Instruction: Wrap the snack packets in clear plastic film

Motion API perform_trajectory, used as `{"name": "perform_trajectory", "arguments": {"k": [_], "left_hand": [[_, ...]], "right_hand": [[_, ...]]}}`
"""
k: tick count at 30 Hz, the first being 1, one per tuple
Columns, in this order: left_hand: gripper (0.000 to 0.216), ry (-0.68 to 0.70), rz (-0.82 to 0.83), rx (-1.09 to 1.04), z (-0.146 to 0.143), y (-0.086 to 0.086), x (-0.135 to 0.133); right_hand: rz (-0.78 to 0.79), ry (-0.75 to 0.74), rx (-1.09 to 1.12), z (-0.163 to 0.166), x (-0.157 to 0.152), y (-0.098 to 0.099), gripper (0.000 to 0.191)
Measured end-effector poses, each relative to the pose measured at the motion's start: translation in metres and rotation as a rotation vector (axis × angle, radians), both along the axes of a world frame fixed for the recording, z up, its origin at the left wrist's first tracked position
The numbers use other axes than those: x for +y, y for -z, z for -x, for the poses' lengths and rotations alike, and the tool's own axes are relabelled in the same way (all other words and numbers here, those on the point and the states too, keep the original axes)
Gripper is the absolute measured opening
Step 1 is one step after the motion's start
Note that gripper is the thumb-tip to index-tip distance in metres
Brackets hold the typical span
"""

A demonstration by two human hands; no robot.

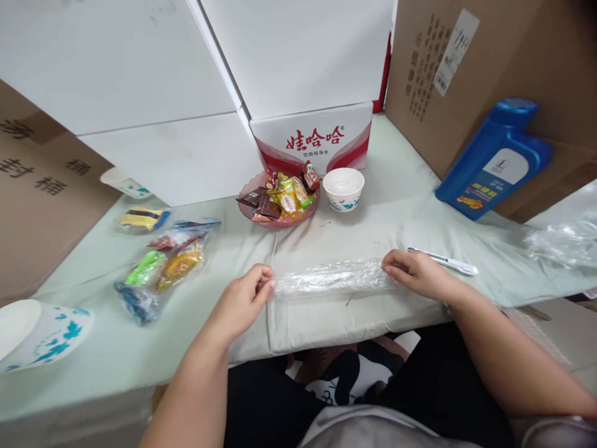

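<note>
A roll of clear plastic wrap (332, 278) lies across the pale green table cover (396, 205) right in front of me. My left hand (245, 302) is closed on its left end, fingers curled round it. My right hand (415, 274) grips the right end the same way. A white pen-like utility knife (443, 261) lies just beyond my right hand. Behind the roll stands a pink plate of wrapped sweets (280, 199) and a small white bowl (344, 188) with a blue pattern.
A clear bag of snacks (158, 274) and a yellow packet (142, 218) lie at the left. A patterned paper cup (40, 333) lies on its side at the near left. A blue bottle (497, 158) leans on cardboard boxes at the right. White boxes (186, 93) stand behind.
</note>
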State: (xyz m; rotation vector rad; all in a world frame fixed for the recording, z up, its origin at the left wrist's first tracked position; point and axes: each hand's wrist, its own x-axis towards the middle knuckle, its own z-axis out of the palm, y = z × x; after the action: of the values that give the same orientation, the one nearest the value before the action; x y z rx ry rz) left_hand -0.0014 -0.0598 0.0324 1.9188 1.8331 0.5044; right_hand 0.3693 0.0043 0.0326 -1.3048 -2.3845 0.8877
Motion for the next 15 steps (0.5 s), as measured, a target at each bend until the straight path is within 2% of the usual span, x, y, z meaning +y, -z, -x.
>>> {"name": "perform_trajectory", "arguments": {"k": [3, 7, 10, 12, 13, 15], "left_hand": [[0.023, -0.108, -0.035, 0.158, -0.007, 0.006, 0.007], [0.022, -0.157, -0.006, 0.385, -0.013, 0.01, 0.012], [0.029, -0.238, -0.144, 0.507, -0.017, 0.006, 0.007], [0.033, -0.268, -0.323, 0.514, -0.024, 0.003, 0.0], [0.035, -0.227, -0.397, 0.488, -0.031, 0.002, -0.005], [0.04, -0.039, -0.446, 0.424, -0.046, 0.006, -0.013]], "right_hand": [[-0.184, 0.138, -0.154, 0.011, 0.003, 0.017, 0.02], [-0.362, 0.24, -0.378, 0.02, 0.004, 0.032, 0.026], [-0.541, 0.287, -0.348, 0.019, 0.001, 0.03, 0.032], [-0.646, 0.191, -0.252, 0.019, -0.003, 0.026, 0.038], [-0.67, 0.086, -0.214, 0.021, -0.007, 0.025, 0.043], [-0.65, -0.166, -0.194, 0.028, -0.014, 0.025, 0.064]]}}
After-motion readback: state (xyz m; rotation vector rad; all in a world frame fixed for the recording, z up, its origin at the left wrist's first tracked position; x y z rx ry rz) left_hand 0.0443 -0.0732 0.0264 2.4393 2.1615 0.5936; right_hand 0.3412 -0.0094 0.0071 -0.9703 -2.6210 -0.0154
